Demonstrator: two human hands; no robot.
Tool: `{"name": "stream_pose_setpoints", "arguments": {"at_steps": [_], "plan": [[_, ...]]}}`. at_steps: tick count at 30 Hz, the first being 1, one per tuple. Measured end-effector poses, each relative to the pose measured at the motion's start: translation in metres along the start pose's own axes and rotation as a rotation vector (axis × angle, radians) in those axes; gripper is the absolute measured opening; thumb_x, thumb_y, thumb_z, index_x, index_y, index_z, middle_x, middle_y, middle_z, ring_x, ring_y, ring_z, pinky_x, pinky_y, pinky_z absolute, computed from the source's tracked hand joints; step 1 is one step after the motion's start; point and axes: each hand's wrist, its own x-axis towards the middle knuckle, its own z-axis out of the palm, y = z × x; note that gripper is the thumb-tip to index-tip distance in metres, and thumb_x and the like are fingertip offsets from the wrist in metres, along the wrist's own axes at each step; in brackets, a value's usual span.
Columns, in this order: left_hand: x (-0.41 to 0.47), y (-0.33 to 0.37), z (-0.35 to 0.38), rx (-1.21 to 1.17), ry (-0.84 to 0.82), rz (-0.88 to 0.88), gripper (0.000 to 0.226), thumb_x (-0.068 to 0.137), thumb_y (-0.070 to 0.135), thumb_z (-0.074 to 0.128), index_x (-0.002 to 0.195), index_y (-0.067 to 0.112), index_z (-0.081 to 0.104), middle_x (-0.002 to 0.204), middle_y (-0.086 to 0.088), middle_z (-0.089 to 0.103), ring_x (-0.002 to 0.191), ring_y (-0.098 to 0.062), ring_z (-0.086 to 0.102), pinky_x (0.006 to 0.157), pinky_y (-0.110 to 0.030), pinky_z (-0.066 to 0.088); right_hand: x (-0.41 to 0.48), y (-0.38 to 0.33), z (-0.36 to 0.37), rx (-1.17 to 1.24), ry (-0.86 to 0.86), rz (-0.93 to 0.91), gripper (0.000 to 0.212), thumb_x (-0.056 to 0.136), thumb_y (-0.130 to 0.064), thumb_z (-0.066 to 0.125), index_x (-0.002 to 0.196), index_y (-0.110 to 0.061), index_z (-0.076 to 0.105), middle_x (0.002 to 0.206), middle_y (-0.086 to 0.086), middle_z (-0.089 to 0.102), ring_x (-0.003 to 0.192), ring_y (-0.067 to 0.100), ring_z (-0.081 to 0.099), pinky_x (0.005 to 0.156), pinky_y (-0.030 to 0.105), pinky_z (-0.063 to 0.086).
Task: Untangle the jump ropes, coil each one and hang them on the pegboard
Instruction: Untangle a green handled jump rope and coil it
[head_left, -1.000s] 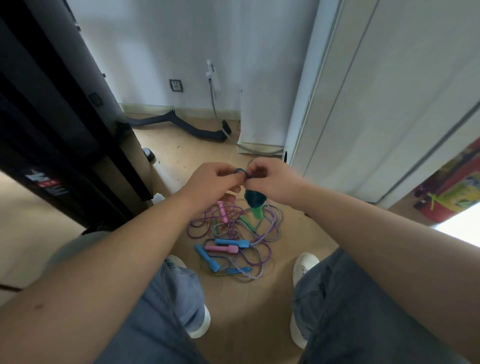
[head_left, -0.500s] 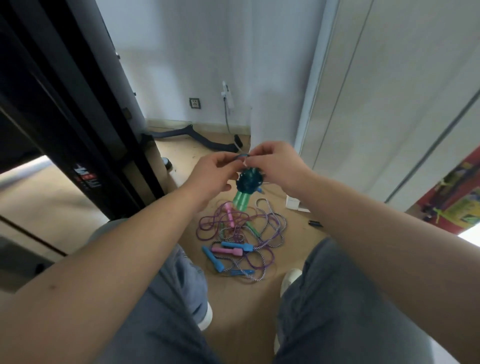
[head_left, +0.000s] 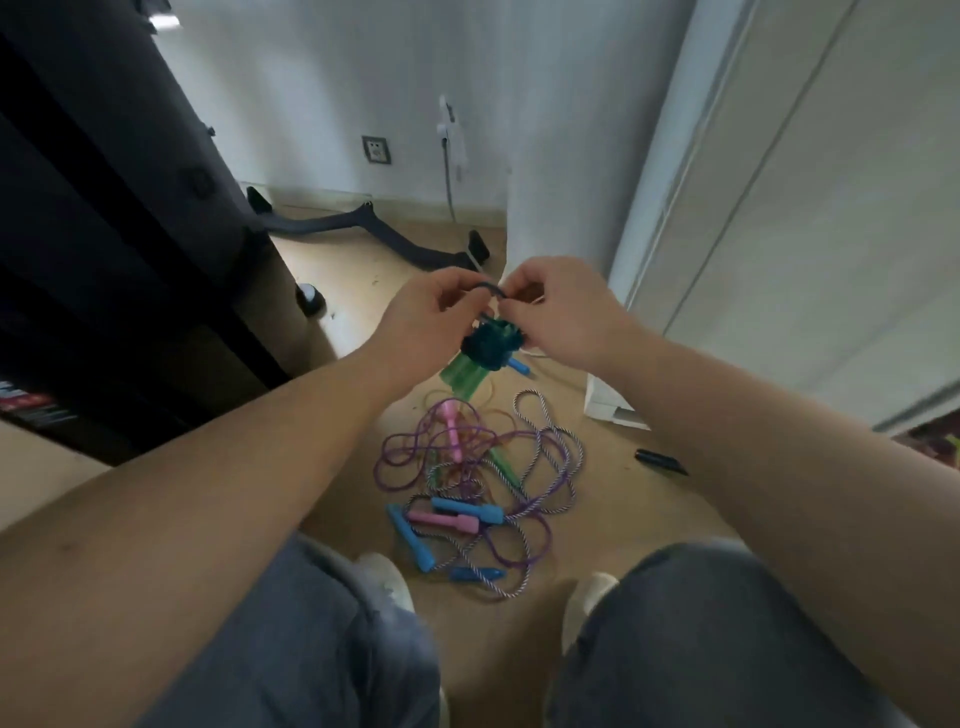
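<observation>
One rope looks nearly coiled: the teal bundle (head_left: 491, 345) hangs in the air btwn your hands, green handles (head_left: 462, 379) dangling under it. Your left hand (head_left: 421, 317) and right hand (head_left: 561, 312) each pinch the dark loop (head_left: 491, 288) above it, prob. tying it off. The other ropes, purple and striped w/ pink and blue handles, lie tangled in the pile (head_left: 478, 488) on the floor (head_left: 623, 509). Nothing hung; pegboard not in view. Vs 0.5 s ago: same grip, pile unmoved, loop arches clearer.
</observation>
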Motion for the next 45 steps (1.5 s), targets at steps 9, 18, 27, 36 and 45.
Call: {"name": "stream_pose_setpoints", "arguments": {"at_steps": [9,18,27,36,45], "plan": [[0.138,-0.041,-0.009,-0.061,0.032,-0.246,0.017,0.099,0.023,0.059,0.104,0.035,0.069,0.088,0.015,0.071,0.072,0.003,0.063,0.062,-0.017,0.052,0.142,0.038,0.031,0.035,0.027,0.044,0.005,0.094,-0.024,0.067,0.099,-0.023,0.069,0.087,-0.013,0.066,0.082,0.001,0.063,0.072,0.018,0.052],[0.176,0.107,-0.087,-0.099,-0.022,-0.356,0.016,0.097,0.022,0.063,0.104,0.034,0.069,0.090,0.016,0.075,0.088,-0.002,0.069,0.072,-0.021,0.055,0.202,-0.086,-0.076,0.182,-0.059,0.153,0.006,0.084,-0.026,0.078,0.084,-0.024,0.072,0.080,-0.012,0.071,0.079,0.001,0.066,0.071,0.020,0.054],[0.199,0.314,-0.172,-0.093,0.012,-0.345,0.014,0.098,0.022,0.061,0.097,0.035,0.067,0.091,0.016,0.073,0.083,0.001,0.067,0.070,-0.019,0.055,0.234,-0.255,-0.231,0.211,-0.152,0.173,0.005,0.081,-0.027,0.077,0.079,-0.026,0.072,0.074,-0.013,0.072,0.071,0.000,0.066,0.067,0.021,0.054],[0.195,0.447,-0.234,-0.075,0.084,-0.232,0.007,0.096,0.026,0.064,0.102,0.028,0.069,0.088,0.014,0.073,0.075,0.008,0.068,0.058,-0.009,0.052,0.246,-0.379,-0.314,0.267,-0.064,0.171,0.004,0.084,-0.024,0.074,0.081,-0.024,0.071,0.079,-0.008,0.072,0.076,0.009,0.068,0.072,0.028,0.058],[0.221,0.470,-0.309,-0.196,0.090,-0.188,0.012,0.094,0.023,0.067,0.101,0.033,0.071,0.095,0.012,0.076,0.090,-0.008,0.073,0.087,-0.033,0.060,0.284,-0.452,-0.315,0.285,-0.035,0.147,0.013,0.085,-0.037,0.073,0.088,-0.024,0.072,0.085,-0.005,0.074,0.085,0.017,0.072,0.079,0.039,0.062]]}}
